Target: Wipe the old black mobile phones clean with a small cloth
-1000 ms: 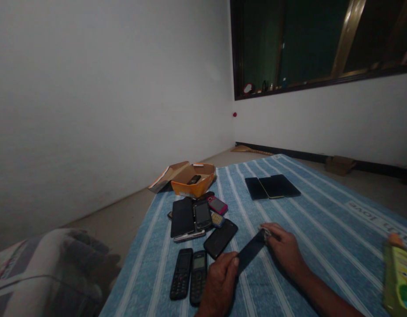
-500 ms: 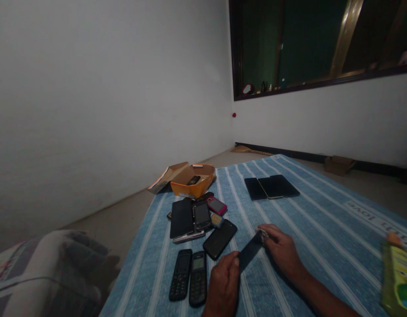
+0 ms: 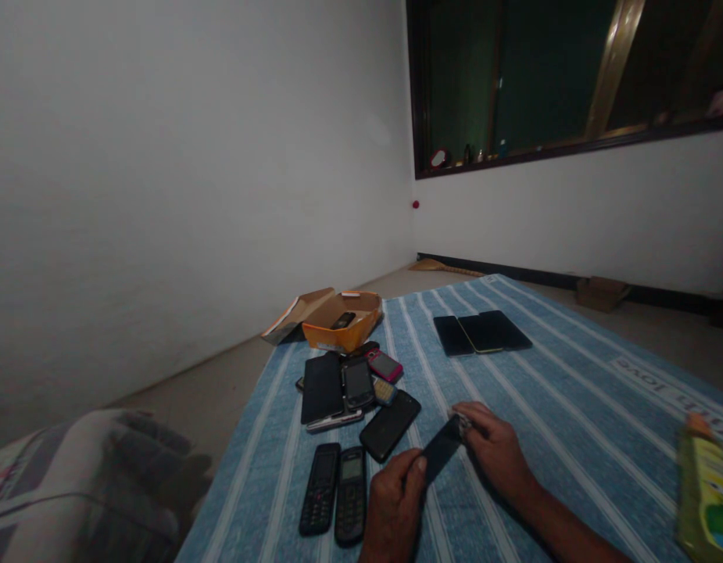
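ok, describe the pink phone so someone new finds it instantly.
On the blue striped cloth, find the open orange box near its far left edge. Just in front lies a heap of phones; the pink phone is on its right side, screen up. Its bright pink casing sets it apart from its mostly dark neighbours.
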`<state>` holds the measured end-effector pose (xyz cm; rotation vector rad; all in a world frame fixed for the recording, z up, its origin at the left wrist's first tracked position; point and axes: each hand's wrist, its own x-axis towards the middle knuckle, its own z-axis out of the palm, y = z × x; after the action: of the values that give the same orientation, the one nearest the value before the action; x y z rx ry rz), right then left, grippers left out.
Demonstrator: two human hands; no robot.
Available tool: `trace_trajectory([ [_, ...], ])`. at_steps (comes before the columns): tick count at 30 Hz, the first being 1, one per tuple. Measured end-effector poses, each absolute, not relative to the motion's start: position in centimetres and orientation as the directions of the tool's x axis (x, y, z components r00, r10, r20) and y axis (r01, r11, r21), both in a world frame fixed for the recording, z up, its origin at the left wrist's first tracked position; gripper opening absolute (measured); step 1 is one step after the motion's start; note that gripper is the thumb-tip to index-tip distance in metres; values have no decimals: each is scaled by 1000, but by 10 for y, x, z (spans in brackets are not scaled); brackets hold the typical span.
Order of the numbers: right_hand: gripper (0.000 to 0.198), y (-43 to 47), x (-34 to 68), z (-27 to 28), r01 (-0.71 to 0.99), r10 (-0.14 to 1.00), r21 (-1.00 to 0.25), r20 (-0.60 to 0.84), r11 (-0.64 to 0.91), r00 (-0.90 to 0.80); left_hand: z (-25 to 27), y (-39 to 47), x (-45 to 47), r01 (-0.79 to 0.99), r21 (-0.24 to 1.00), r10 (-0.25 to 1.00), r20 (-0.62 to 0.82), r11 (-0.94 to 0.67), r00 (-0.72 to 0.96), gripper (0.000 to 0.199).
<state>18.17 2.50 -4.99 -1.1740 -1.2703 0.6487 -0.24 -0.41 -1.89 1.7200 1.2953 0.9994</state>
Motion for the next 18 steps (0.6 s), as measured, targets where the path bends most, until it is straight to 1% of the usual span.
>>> trace_trajectory([
  [9, 24, 23, 178, -48, 219, 903, -918, 375, 330, 208, -24, -5, -3, 379, 898, 974, 218, -222, 55, 51],
  [18, 28, 21, 177, -46, 221, 931, -921, 350, 322, 103, -21, -3, -8, 358, 919, 976, 201, -162, -77, 57],
])
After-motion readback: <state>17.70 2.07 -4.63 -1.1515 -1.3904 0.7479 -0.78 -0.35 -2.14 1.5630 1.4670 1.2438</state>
